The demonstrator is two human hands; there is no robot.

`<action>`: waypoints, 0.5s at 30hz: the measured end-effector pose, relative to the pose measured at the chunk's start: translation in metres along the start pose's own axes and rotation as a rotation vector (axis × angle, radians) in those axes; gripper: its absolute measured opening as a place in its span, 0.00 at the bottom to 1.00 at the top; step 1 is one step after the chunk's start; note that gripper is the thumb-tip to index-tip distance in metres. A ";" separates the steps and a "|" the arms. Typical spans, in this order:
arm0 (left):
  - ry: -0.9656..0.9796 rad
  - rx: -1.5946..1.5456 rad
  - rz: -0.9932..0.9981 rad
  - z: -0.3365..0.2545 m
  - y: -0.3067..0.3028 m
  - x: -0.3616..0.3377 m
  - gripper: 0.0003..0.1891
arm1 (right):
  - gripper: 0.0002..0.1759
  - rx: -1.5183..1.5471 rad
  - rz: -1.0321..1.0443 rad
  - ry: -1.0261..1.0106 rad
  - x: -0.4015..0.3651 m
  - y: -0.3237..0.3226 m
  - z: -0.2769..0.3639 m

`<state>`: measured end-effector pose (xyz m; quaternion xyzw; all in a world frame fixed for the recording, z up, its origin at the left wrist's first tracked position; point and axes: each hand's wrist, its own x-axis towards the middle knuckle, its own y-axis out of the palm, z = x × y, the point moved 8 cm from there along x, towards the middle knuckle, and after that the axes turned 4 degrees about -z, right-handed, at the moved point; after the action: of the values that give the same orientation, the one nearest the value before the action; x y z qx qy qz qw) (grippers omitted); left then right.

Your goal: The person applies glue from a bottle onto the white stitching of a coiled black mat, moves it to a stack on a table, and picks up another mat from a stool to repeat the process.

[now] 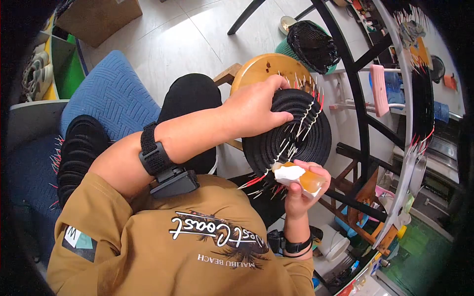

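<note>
Partly hidden: amber item (311, 181) in R hand (297, 201), ID unclear.

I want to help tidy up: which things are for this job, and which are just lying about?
For the job, it seems:
- black roll, under the left hand
- amber thing, in the right hand
- black stack, probably, with similar tips

Probably just lying about:
- shoes
- box
- bin

Two hands: the left hand (259, 106) at one o'clock from centre, the right hand (296, 191) at four. One amber-and-white item (309, 181), four o'clock. One black coil (316, 140), nearly three, its thin tips (252, 182) too many to count. One wooden stool (253, 69) and one green bin (284, 48), one o'clock.
</note>
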<state>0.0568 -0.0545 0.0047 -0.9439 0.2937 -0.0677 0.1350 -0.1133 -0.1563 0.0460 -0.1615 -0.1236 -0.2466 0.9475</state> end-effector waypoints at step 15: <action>0.007 0.001 -0.009 0.001 0.001 0.000 0.25 | 0.32 -0.008 -0.009 -0.045 -0.002 -0.005 0.002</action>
<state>0.0566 -0.0547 0.0032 -0.9449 0.2900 -0.0716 0.1342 -0.1183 -0.1588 0.0482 -0.1702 -0.1445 -0.2479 0.9427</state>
